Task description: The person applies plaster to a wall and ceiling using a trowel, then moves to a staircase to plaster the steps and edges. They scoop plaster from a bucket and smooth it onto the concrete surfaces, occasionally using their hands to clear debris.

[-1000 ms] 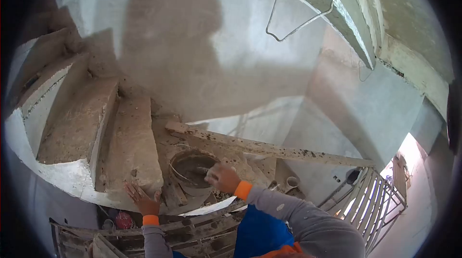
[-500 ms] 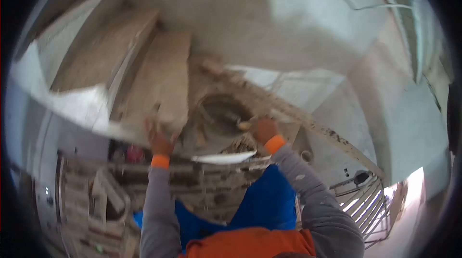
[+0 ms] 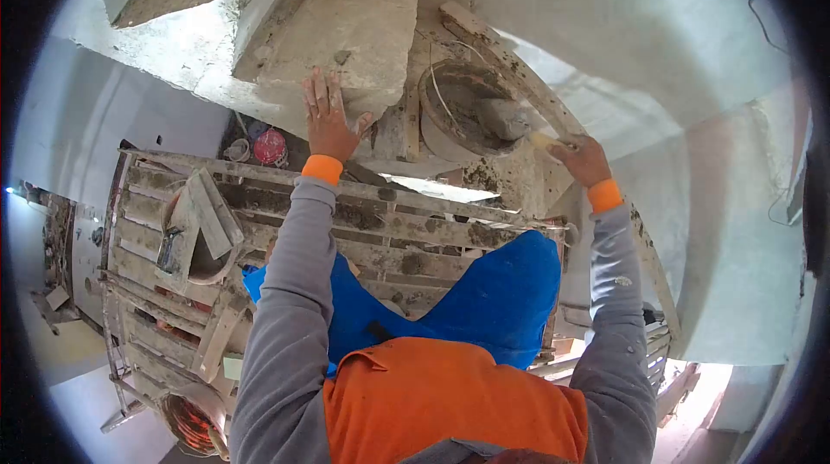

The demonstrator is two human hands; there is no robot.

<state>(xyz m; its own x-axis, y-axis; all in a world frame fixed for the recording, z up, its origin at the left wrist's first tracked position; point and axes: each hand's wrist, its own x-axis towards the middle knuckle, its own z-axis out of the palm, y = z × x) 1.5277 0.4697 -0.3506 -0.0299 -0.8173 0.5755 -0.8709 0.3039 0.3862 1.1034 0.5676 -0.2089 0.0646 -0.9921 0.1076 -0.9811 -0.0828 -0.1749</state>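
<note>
My left hand [image 3: 331, 118] lies with fingers spread on the edge of a rough, dusty concrete step [image 3: 346, 27]; nothing is held in it. On the right, my right hand [image 3: 581, 158] is closed round the pale handle of a trowel [image 3: 543, 142]. The trowel's grey blade reaches left over a round mortar-crusted bucket [image 3: 441, 128], which has a thin wire handle and grey mix inside. A long, dirty wooden board [image 3: 519, 75] slants just behind the bucket and passes beside my right hand.
Below me is a slatted wooden scaffold [image 3: 415, 230] with gaps between planks. On its left stands a container with boards [image 3: 203, 226]. A red bucket [image 3: 270, 147] sits beyond its edge; another bucket [image 3: 192, 419] is at lower left. A plastered wall [image 3: 735, 204] curves up at right.
The view has shifted, so the bucket and step appear higher and clearer. My hands are farther apart, with my left still spread at the step edge and my right still on the trowel.
</note>
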